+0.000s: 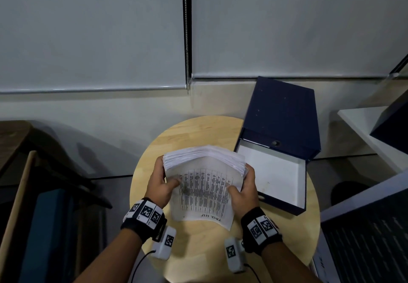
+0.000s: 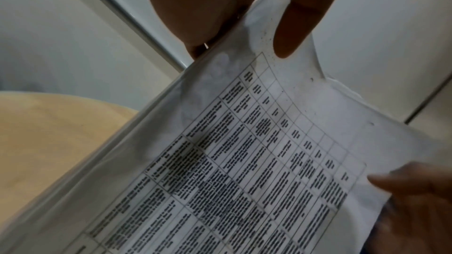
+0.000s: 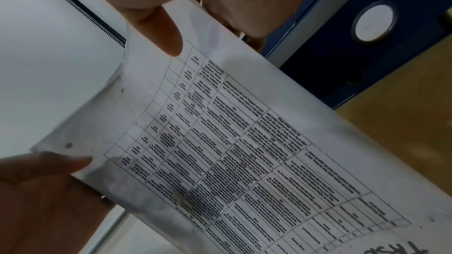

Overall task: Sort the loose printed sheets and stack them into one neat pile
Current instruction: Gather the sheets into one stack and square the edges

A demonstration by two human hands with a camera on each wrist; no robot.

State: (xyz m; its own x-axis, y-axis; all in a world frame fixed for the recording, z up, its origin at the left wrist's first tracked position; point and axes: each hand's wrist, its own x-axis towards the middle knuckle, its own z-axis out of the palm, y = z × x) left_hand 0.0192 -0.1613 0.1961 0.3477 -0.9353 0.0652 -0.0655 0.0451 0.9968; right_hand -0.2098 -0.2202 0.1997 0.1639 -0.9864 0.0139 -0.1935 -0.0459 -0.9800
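Sheets between both gripping hands

Thick stack of printed sheets, upright, table-printed page facing camera

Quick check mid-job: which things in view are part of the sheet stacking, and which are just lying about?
Part of the job:
- stack of printed sheets
- left hand and right hand, gripping its sides
- round wooden table beneath

Lying about:
- open blue box file
- window blinds

round wooden table | on it: open dark-blue box file, right side
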